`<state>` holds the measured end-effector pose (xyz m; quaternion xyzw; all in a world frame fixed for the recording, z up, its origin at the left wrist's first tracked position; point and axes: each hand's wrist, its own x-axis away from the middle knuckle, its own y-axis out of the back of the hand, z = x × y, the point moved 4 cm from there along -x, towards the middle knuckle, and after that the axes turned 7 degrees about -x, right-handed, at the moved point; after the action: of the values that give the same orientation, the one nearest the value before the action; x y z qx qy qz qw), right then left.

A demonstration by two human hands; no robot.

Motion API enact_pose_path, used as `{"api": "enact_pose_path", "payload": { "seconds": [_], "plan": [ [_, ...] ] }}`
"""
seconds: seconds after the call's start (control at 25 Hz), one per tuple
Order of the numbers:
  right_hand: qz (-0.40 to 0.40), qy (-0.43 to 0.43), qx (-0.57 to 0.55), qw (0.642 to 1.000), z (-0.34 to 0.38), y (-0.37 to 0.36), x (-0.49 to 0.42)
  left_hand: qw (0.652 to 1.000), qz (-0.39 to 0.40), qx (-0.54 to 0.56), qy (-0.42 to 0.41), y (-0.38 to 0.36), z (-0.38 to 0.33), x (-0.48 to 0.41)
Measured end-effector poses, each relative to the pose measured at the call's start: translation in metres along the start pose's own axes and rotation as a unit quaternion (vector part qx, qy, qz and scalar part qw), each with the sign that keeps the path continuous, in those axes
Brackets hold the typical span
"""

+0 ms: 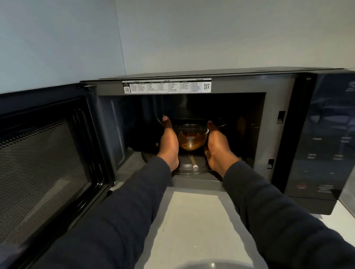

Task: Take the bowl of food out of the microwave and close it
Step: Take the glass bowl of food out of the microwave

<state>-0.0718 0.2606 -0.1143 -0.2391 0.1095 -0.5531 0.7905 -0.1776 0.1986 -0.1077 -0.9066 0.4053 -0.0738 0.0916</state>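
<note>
Counter (197, 219) in front of me was plain white, a bit speckled, and ran off to the right. Behind it all the wall (228, 28) was bare pale grey, meeting another wall (44, 38) in a corner.

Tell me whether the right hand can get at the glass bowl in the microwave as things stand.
Probably yes. The door is swung wide open, and the right hand is already inside the cavity beside the bowl, with nothing between them. Whether it touches the glass yet is unclear.

We saw a printed chart sticker (167, 87) with QR codes on the microwave (281, 100), top centre; its words were unreadable.
</note>
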Motion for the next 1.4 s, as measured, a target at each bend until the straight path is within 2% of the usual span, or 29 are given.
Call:
{"api": "enact_pose_path", "payload": {
  "seconds": [0.2,0.32,0.44,0.6,0.72,0.84,1.0,1.2,1.4],
  "plan": [
    [0.013,-0.012,-0.056,0.998,0.002,-0.002,0.002,1.000,0.011,0.011,-0.010,-0.001,0.000,0.001],
    [0.005,-0.017,-0.047,0.999,0.005,0.002,0.015,1.000,-0.001,0.003,-0.002,0.005,-0.004,0.015],
    [0.015,-0.032,-0.062,0.997,0.004,0.009,0.042,0.999,-0.038,-0.012,0.000,0.009,-0.010,0.047],
    [0.042,-0.034,-0.109,0.993,-0.001,0.018,0.085,0.994,-0.097,-0.038,-0.043,0.016,-0.016,0.103],
    [0.022,-0.026,-0.056,0.998,0.003,0.031,0.129,0.990,-0.111,-0.082,-0.013,0.020,-0.020,0.143],
    [0.025,-0.017,0.022,0.999,0.025,0.038,0.178,0.993,-0.075,-0.089,0.008,0.014,-0.031,0.181],
    [0.038,-0.024,0.027,0.999,0.063,0.047,0.230,0.993,-0.016,-0.115,0.031,0.003,-0.050,0.230],
    [-0.021,-0.039,0.026,0.999,0.100,0.081,0.285,0.987,0.063,-0.138,0.049,-0.023,-0.063,0.286],
    [-0.032,0.009,0.058,0.998,0.136,0.126,0.336,0.976,0.110,-0.179,0.062,-0.056,-0.063,0.344]
  ]
}}
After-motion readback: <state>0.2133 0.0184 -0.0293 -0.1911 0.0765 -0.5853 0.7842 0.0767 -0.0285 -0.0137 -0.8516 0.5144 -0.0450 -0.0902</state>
